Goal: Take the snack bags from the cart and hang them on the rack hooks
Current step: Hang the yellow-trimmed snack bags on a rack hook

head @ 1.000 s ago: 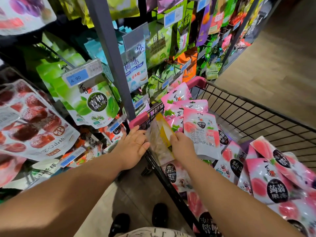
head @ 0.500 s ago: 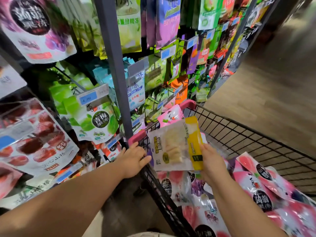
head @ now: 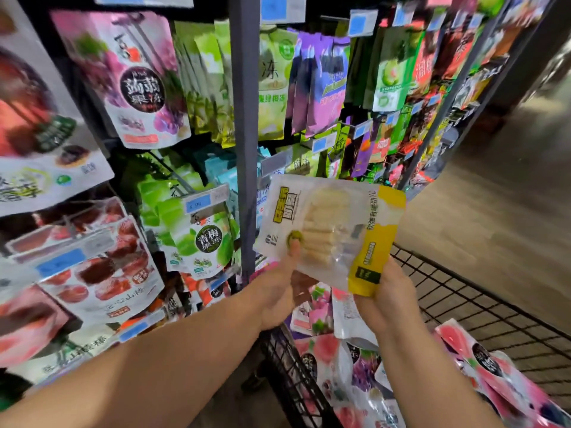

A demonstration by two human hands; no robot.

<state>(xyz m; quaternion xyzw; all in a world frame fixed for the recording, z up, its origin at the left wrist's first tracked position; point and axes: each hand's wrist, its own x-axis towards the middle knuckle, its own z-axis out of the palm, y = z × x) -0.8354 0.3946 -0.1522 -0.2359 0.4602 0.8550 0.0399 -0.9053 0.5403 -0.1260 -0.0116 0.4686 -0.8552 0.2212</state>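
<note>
My fingers (head: pixel 293 250) are closed on the clear-and-yellow snack bag (head: pixel 330 233) from both ends. My left hand (head: pixel 278 291) pinches its lower left corner, thumb on the front and the other fingers hidden behind. My right hand (head: pixel 392 295) grips the yellow end from underneath. I hold the snack bag flat towards me and turned sideways, above the front corner of the wire cart (head: pixel 463 291), just in front of the grey rack post (head: pixel 245 118) and on no hook. Pink and purple bags (head: pixel 318 316) lie in the cart below. A green jelly bag (head: pixel 204 242) hangs on the rack left of the post, under a blue price tag (head: pixel 199 202).
</note>
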